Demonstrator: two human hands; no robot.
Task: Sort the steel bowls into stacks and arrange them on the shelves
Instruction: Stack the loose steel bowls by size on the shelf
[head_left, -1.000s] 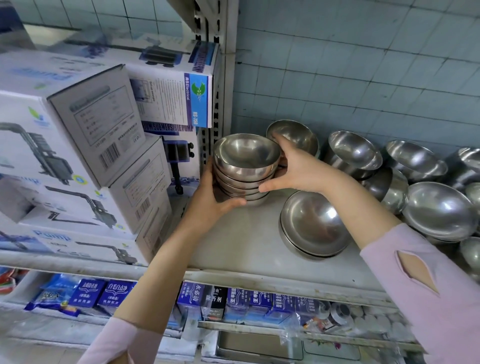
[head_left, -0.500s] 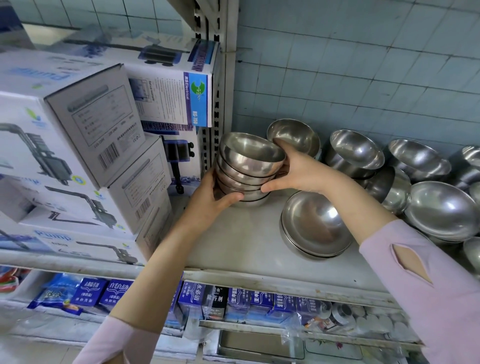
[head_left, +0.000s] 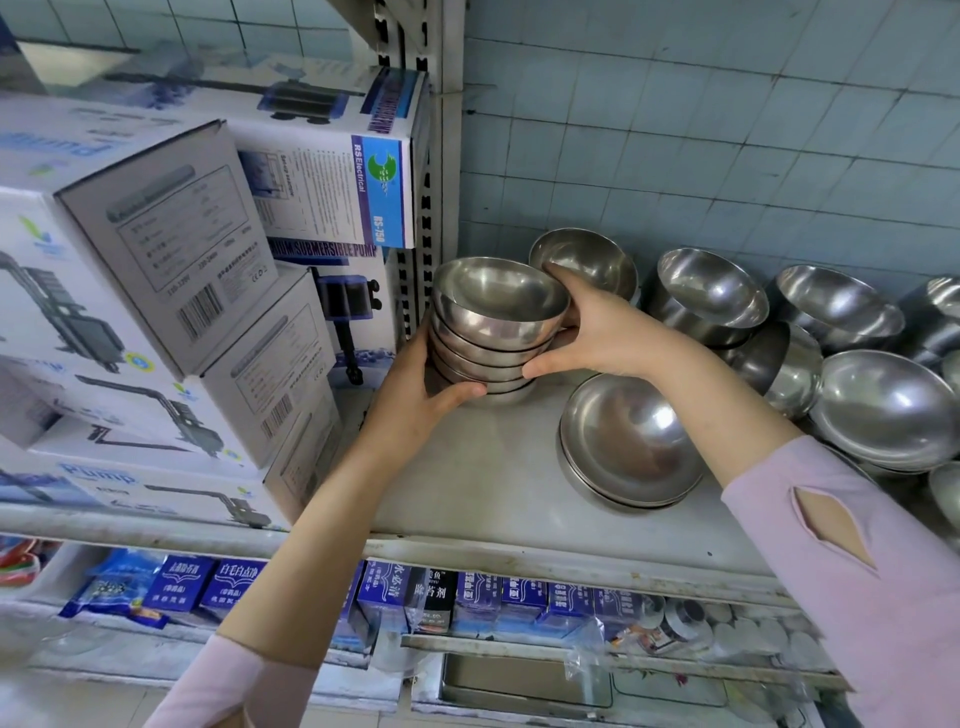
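A stack of several small steel bowls (head_left: 496, 317) stands at the back left of the white shelf (head_left: 493, 499), close to the slotted upright. My left hand (head_left: 421, 402) grips the stack's lower left side, thumb curled under its front. My right hand (head_left: 597, 332) holds the stack's right side, fingers wrapped behind it. The top bowl sits slightly tilted. Another bowl (head_left: 584, 260) stands just behind my right hand. A low stack of wide shallow bowls (head_left: 628, 447) lies to the right.
More steel bowls (head_left: 711, 296) and a large shallow bowl (head_left: 883, 410) crowd the shelf's right side, some tilted. Stacked pump boxes (head_left: 156, 291) fill the neighbouring shelf on the left. Blue packets (head_left: 234, 582) line the shelf below. A tiled wall is behind.
The bowl stack with both hands on it has shifted slightly left toward the upright, and the top bowl has tipped a little. The grips are unchanged.
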